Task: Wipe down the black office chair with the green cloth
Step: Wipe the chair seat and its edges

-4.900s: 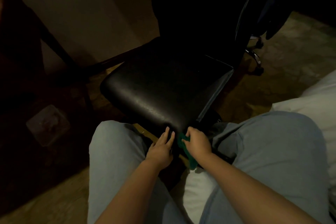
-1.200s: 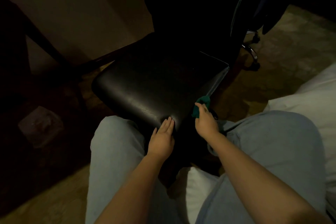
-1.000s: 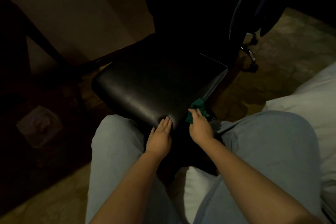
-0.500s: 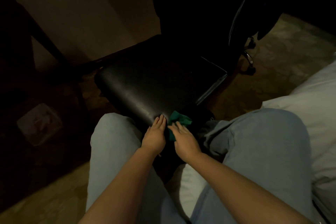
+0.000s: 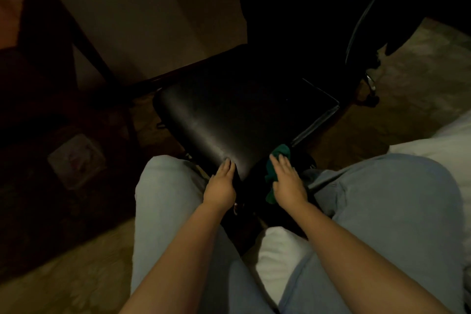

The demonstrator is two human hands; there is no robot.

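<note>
The black office chair [image 5: 237, 115] stands right in front of my knees, its seat glossy and its backrest dark at the top. My left hand [image 5: 221, 181] rests flat on the seat's near corner with fingers straight. My right hand [image 5: 288, 181] presses the green cloth [image 5: 276, 158] against the seat's near right side edge, fingers extended over it. Part of the cloth hangs down below my palm.
My legs in light blue jeans [image 5: 168, 211] flank the chair, and white bedding [image 5: 438, 145] lies at the right. A dark wooden table leg [image 5: 84, 38] and a pale box [image 5: 76, 160] on the floor sit at the left. Chair casters [image 5: 370, 89] show at the right.
My right hand with the cloth slid from the seat's right edge to the near corner, then back a little right. My left hand stayed on the near corner.
</note>
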